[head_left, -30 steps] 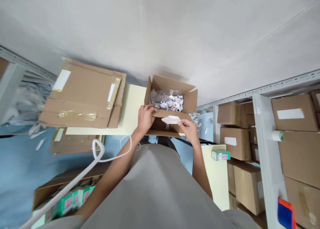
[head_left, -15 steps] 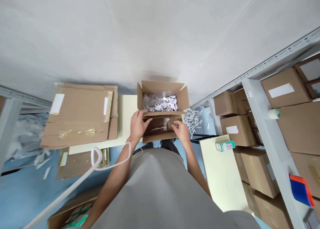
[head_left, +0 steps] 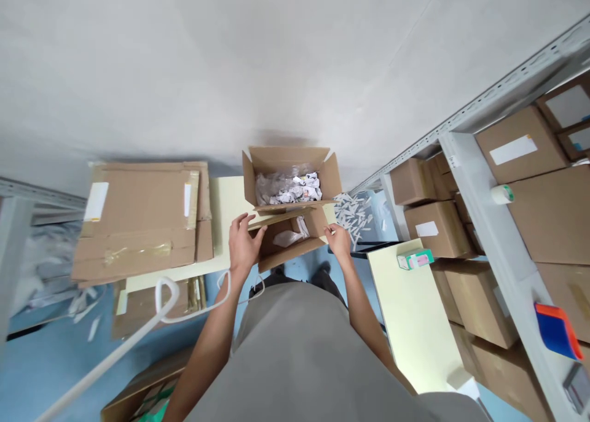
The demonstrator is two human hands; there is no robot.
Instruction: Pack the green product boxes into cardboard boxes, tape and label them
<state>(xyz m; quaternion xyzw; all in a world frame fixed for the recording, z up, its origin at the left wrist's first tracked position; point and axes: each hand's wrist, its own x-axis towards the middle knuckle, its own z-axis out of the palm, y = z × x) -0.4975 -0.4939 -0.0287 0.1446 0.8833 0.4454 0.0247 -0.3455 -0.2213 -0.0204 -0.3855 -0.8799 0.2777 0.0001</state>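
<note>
A small open cardboard box (head_left: 295,250) is tilted off the front edge of the pale yellow table (head_left: 228,207), with a white packet inside it. My left hand (head_left: 243,242) is closed on its left side. My right hand (head_left: 338,239) is pinched on its right corner. Just behind it stands a larger open cardboard box (head_left: 322,170) filled with crumpled clear and white packets (head_left: 288,188).
Taped flat cartons (head_left: 142,216) lie left on the table. Loose small white pieces (head_left: 353,213) lie right of the boxes. A second pale table (head_left: 410,311) with a green-white carton (head_left: 415,260) is right. Metal shelving (head_left: 479,182) holds brown boxes. A white cable (head_left: 138,336) hangs at left.
The small box has been pulled toward me and tilted off the table edge. My right hand let the white packet drop inside and moved to the box's right corner. The view shifted.
</note>
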